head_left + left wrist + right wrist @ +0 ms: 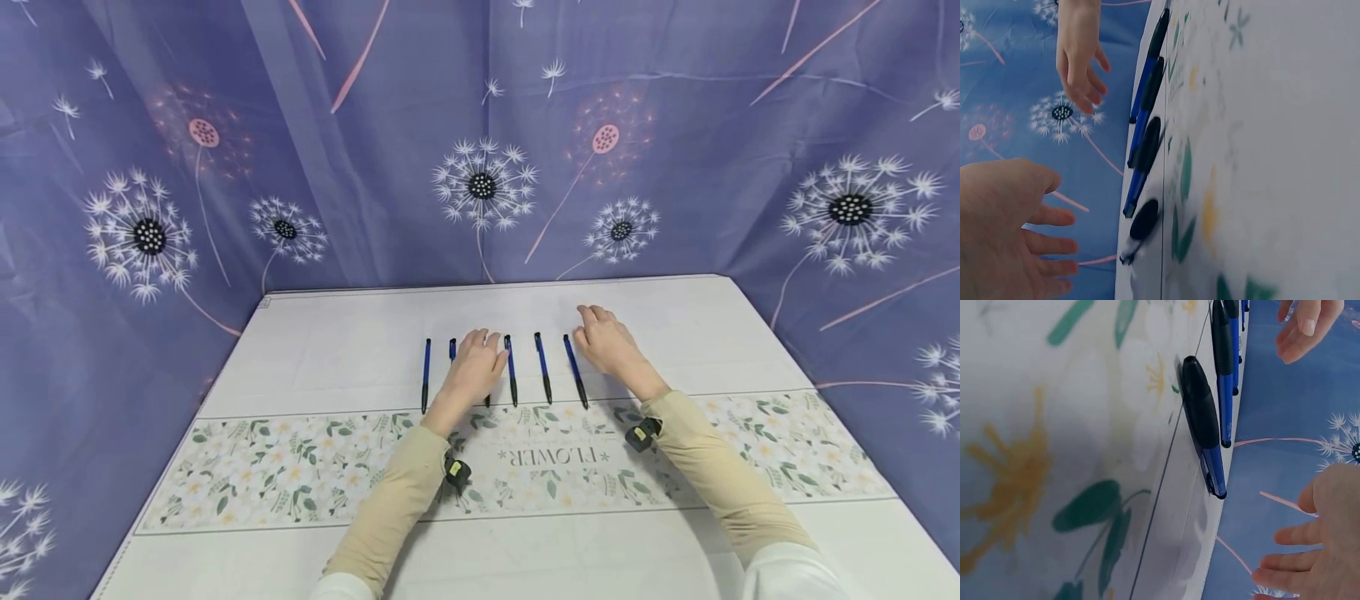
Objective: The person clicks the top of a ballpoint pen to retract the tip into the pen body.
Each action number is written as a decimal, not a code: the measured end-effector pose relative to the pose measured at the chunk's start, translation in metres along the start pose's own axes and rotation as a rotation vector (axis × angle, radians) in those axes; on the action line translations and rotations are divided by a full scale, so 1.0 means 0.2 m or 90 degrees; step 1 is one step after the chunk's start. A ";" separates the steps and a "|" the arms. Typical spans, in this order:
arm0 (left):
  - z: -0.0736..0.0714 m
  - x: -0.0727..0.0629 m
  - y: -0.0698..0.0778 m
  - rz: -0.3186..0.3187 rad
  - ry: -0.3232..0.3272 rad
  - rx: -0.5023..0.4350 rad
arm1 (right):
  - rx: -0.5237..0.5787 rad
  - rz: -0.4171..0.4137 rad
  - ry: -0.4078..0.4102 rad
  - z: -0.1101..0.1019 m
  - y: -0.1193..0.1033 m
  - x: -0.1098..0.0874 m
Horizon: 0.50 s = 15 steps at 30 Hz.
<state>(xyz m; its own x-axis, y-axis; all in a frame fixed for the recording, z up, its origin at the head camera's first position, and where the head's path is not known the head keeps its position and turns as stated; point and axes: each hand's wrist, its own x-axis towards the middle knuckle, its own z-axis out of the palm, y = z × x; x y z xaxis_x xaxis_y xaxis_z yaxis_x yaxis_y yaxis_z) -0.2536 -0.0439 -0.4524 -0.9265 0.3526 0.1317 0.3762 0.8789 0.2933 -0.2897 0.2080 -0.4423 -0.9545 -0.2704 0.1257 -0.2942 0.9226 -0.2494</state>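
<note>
Several blue pens with black grips lie side by side in a row on the white table mat. My left hand (pixel 474 367) hovers above the row's left half with fingers loosely bent, partly hiding a pen (pixel 452 350) and most of another. Just right of that hand lies a pen (pixel 512 372), then one more pen (pixel 543 369). My right hand (pixel 611 343) is beside the rightmost pen (pixel 575 372), apart from it. In the left wrist view, the left hand (pixel 1010 231) has its fingers extended and holds nothing. The right wrist view likewise shows the right hand (pixel 1316 544) holding nothing.
The leftmost pen (pixel 426 375) lies a little apart from the left hand. A floral band (pixel 300 475) with the word FLOWER crosses the mat nearer to me. Behind the table hangs a purple dandelion-print curtain (pixel 390 192). Both wrists carry small black devices.
</note>
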 end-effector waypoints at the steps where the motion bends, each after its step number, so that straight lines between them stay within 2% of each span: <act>1: 0.00 0.00 -0.01 -0.004 0.003 0.000 | 0.002 0.000 0.000 0.00 0.00 0.00; 5: -0.02 -0.01 -0.05 -0.021 0.006 -0.008 | 0.004 0.009 0.000 0.00 0.02 0.00; 15: -0.04 -0.04 -0.15 -0.045 0.051 -0.103 | 0.001 0.023 0.008 0.00 0.06 -0.02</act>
